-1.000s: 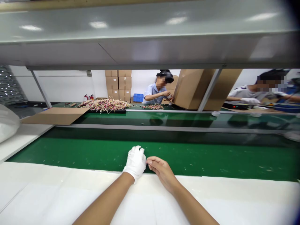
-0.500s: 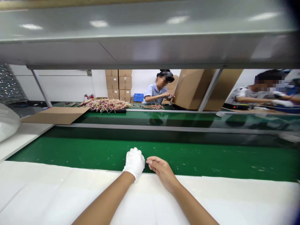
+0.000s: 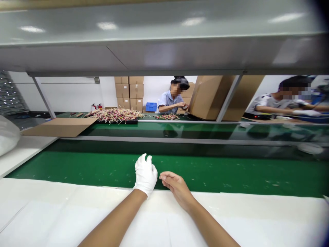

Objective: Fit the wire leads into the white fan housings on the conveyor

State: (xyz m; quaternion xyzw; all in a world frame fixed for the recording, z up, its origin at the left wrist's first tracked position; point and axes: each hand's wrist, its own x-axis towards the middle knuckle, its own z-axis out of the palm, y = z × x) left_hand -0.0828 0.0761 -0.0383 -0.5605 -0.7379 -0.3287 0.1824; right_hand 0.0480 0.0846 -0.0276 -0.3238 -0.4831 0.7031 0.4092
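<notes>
left hand, gloved, fingers slightly parted, and right hand, bare, loosely curled, sit just apart over the belt; i can't tell whether either holds anything. white tabletop borders the belt.

Factory workshop, green conveyor belt crossing mid-frame, heap of wire-like strands left of centre, stacked cartons and blue crate behind, co-worker in blue above centre, second co-worker at right.
</notes>
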